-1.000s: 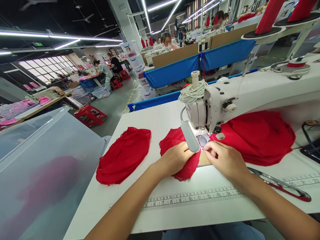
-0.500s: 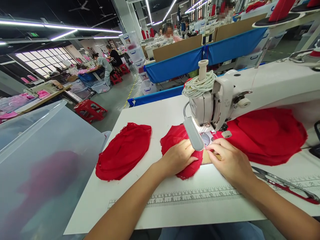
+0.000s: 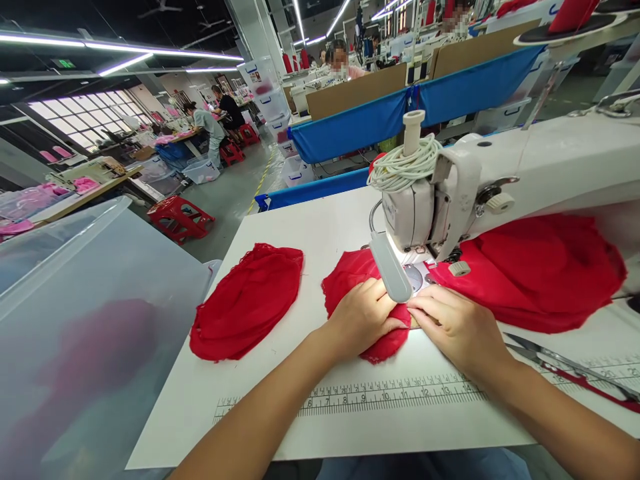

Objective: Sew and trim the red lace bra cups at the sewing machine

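A small red fabric piece (image 3: 345, 277) with a ruffled edge lies on the sewing machine bed, left of the needle area. My left hand (image 3: 364, 320) rests on it, fingers curled and gripping the cloth. With thumb and forefinger together, my right hand (image 3: 453, 327) pinches the same piece's right edge; the fingertips of both hands nearly meet. Just above them is the white sewing machine (image 3: 415, 220), its grey lamp (image 3: 391, 267) partly covering the left fingers and the needle area. Part of the cloth is hidden beneath my left hand.
Another red fabric piece (image 3: 250, 303) lies at the left of the white table (image 3: 300, 437). A larger red fabric pile (image 3: 545, 273) sits under the machine arm. Scissors (image 3: 575, 373) lie at right, beside the printed ruler (image 3: 385, 397). A translucent bin (image 3: 100, 347) stands at left.
My right fingertips have moved left and slightly down, meeting the small fabric piece's edge close to my left hand. The piece has shifted slightly right with my left hand.
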Demonstrator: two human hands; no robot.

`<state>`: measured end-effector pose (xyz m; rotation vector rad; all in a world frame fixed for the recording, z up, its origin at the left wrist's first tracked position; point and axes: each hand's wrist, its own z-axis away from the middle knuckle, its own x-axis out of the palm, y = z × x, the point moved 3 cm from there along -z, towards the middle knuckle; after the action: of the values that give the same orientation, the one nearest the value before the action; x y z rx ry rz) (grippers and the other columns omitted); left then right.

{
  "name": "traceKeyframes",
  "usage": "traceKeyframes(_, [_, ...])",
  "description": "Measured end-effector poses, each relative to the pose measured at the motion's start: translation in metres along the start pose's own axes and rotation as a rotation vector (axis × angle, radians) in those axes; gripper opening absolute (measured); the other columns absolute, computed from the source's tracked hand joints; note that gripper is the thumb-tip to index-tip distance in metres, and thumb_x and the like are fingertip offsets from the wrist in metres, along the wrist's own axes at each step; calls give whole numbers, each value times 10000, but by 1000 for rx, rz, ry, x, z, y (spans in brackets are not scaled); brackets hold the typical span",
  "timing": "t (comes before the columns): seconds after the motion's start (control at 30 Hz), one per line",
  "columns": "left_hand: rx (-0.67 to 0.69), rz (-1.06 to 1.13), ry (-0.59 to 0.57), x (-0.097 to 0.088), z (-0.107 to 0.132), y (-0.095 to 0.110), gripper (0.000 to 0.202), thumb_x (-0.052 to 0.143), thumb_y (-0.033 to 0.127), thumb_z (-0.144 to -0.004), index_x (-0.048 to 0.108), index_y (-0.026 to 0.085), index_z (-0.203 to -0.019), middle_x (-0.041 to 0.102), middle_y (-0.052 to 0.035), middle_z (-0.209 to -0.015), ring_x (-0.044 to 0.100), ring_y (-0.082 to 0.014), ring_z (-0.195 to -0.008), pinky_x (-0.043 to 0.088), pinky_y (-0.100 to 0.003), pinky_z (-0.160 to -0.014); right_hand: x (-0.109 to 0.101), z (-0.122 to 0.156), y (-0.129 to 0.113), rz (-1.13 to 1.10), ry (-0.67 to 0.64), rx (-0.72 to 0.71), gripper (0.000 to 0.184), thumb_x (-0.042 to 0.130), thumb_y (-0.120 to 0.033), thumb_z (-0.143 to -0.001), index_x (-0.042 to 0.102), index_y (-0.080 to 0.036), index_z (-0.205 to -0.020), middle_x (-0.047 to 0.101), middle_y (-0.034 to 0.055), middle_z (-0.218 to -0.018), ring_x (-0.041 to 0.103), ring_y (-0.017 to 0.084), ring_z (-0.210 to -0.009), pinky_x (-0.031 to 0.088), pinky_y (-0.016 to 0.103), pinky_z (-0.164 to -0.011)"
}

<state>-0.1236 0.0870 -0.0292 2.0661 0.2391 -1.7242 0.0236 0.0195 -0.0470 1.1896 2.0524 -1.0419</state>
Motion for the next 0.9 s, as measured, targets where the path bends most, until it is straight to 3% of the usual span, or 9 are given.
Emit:
traceKeyframes(0.37, [-21, 64, 56, 2, 2, -2, 318, 462, 427, -956, 578, 133, -996, 613, -92, -968, 554, -214, -845, 499, -348, -738, 3, 0, 1, -89, -35, 25, 248, 518, -216, -910, 727, -245, -780, 697, 8, -790, 624, 134, -659, 455, 227, -564])
traceKeyframes(0.57, [27, 150, 48, 4, 4, -6, 324, 304, 152, -978, 600, 168, -1109, 591, -74, -987, 532, -188, -846, 474, -324, -755, 3, -2, 2, -170, -108, 122, 214, 553, -262, -893, 740, -275, -791, 698, 4, -806, 631, 157, -713, 478, 251, -582])
traceKeyframes(0.73, [25, 236, 18, 7, 5, -10, 352, 296, 150, -981, 624, 211, -1092, 568, -65, -1006, 511, -181, -877, 449, -322, -784, -3, -2, 9, -343, -256, 236, 127, 574, -262, -850, 690, -257, -900, 704, -3, -822, 639, 147, -680, 511, 248, -590])
traceKeyframes(0.9, [-4, 248, 8, 8, 5, -11, 365, 278, 196, -995, 634, 206, -1075, 567, -71, -999, 507, -189, -886, 454, -345, -791, -10, 3, 11, -284, -169, 205, 146, 512, -276, -895, 648, -232, -870, 675, 27, -853, 622, 142, -689, 491, 243, -575])
